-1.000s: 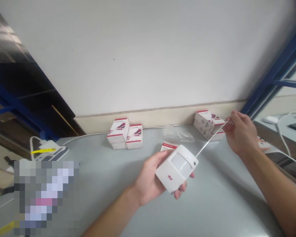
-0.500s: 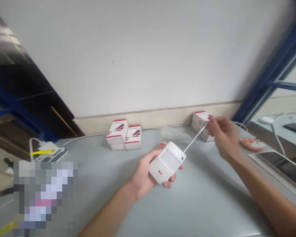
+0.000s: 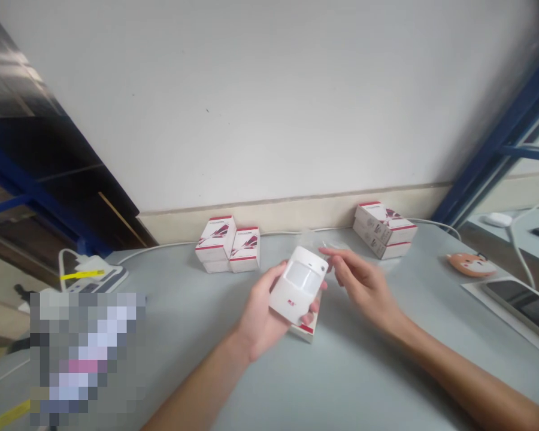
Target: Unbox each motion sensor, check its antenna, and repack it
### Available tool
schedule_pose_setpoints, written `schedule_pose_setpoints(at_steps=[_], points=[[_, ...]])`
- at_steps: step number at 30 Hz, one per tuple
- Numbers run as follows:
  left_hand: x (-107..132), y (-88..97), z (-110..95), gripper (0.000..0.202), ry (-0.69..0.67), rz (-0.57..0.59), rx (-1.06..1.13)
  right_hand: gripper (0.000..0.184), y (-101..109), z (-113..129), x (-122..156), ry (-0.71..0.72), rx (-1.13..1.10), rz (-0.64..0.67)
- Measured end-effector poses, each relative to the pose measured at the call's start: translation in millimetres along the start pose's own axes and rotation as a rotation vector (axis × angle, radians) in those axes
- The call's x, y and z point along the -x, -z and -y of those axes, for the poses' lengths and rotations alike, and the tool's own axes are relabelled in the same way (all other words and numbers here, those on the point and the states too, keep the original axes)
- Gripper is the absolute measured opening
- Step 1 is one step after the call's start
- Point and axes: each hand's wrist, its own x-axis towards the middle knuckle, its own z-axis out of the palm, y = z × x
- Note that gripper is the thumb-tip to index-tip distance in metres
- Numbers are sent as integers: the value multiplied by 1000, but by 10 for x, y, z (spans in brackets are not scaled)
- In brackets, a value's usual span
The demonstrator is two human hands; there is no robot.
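Note:
A white motion sensor (image 3: 299, 284) with a milky window and a small red logo lies tilted in my left hand (image 3: 263, 308). The thumb presses one side and the fingers wrap round the other. At the sensor's top right corner, my right hand (image 3: 363, 284) has its thumb and index finger close together, where the antenna comes out. Those fingers hide the antenna. Beneath the sensor, part of a white and red box (image 3: 312, 332) shows on the table.
White and red boxes stand by the wall at left (image 3: 245, 248) and right (image 3: 381, 230). Clear plastic wrap (image 3: 309, 238) lies behind the sensor. On the right are an orange animal-shaped item (image 3: 469, 265) and a phone (image 3: 521, 305). A power strip (image 3: 112, 277) sits at left.
My right hand has moved left and down to the sensor's corner. The long metal antenna it held stretched out no longer shows. The sensor has shifted slightly, uncovering more of the box beneath.

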Motion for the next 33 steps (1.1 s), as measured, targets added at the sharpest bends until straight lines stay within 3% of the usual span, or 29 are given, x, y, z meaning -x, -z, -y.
schedule_pose_setpoints(at_steps=[3,6,12,17,24,33], points=[[-28,19,-31,44,-135,-58,60,47,-24,-55,-45,46,181,22],[-47,39,-79,42,-242,-168,35,40,-2,-116,-96,42,244,11],[-70,115,-139,39,-280,-271,-19,38,173,-391,-258,12,455,-92],[-97,196,-186,34,-319,-254,5,56,343,-793,-338,32,664,-13],[-113,321,-225,27,-252,-311,-18,35,460,-1010,-362,-70,551,-34],[-71,319,-236,32,-246,-300,-64,37,432,-884,-403,13,393,-133]])
